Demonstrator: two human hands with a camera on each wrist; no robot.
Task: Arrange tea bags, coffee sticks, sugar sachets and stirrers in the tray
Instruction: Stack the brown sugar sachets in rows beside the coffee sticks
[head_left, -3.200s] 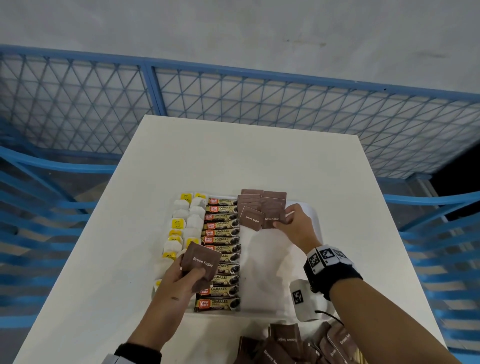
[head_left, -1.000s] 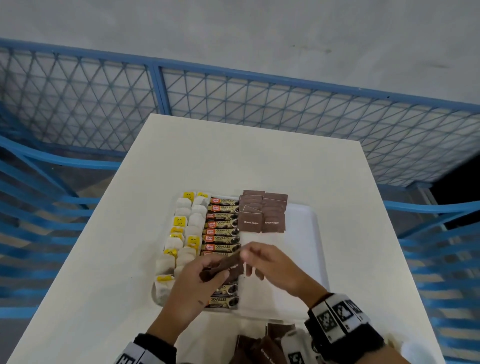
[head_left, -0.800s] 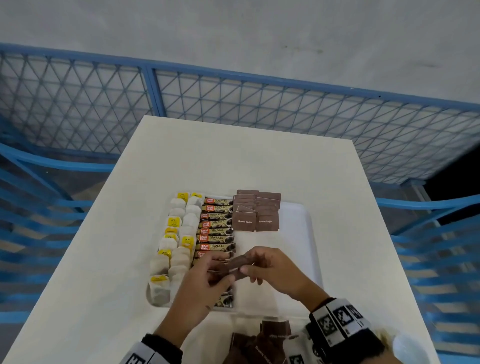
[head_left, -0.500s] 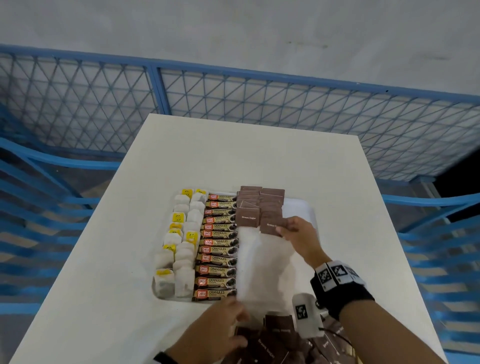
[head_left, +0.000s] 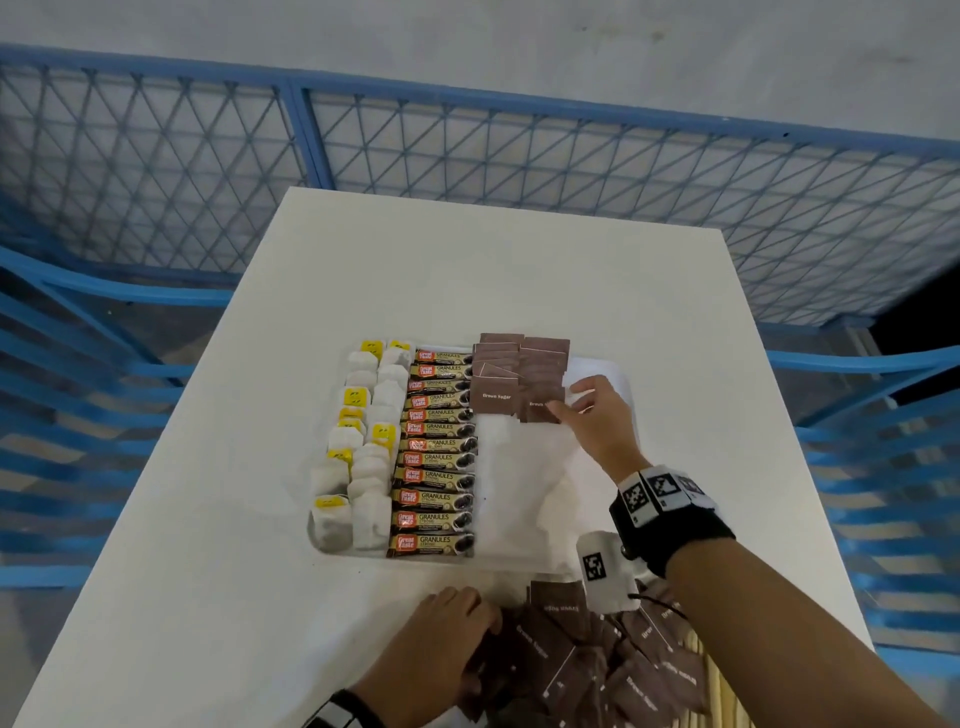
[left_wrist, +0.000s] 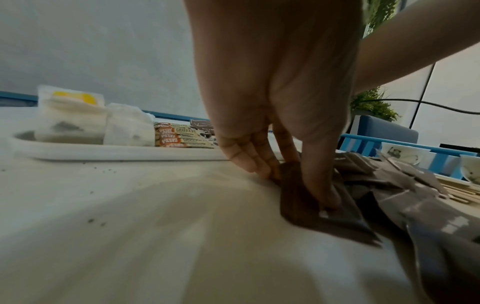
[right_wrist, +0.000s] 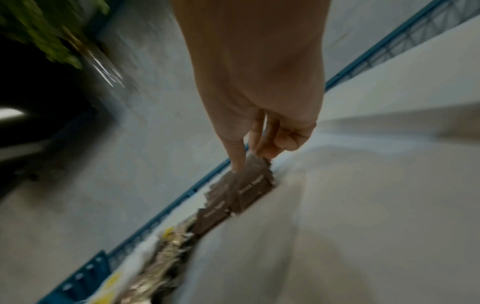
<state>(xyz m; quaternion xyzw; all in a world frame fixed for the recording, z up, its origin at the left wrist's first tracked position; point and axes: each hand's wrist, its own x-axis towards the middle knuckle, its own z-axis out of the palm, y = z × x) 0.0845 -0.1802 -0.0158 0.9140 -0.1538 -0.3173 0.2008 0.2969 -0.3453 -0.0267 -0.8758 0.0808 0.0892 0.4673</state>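
A white tray (head_left: 597, 519) holds tea bags (head_left: 363, 467) on the left, coffee sticks (head_left: 436, 452) beside them and two rows of brown sugar sachets (head_left: 519, 374) at its far end. My right hand (head_left: 569, 402) pinches the right edge of a sugar sachet (head_left: 537, 408) lying at the near end of the right row; in the right wrist view its index fingertip (right_wrist: 237, 164) rests on that sachet (right_wrist: 253, 185). My left hand (head_left: 480, 623) is at the loose sachet pile (head_left: 597, 665) by the front edge, pinching one sachet (left_wrist: 296, 197) between thumb and fingers (left_wrist: 249, 162).
Wooden stirrers (head_left: 704, 691) lie under the pile's right side, near the table's front right corner. White cups (left_wrist: 402, 152) stand beyond them. A blue mesh fence (head_left: 519, 145) surrounds the white table (head_left: 467, 270). The tray's right half is bare.
A second ago both hands held one sachet over the tray. My right hand carried it to the far right row; my left hand dropped back to the pile at the front edge.
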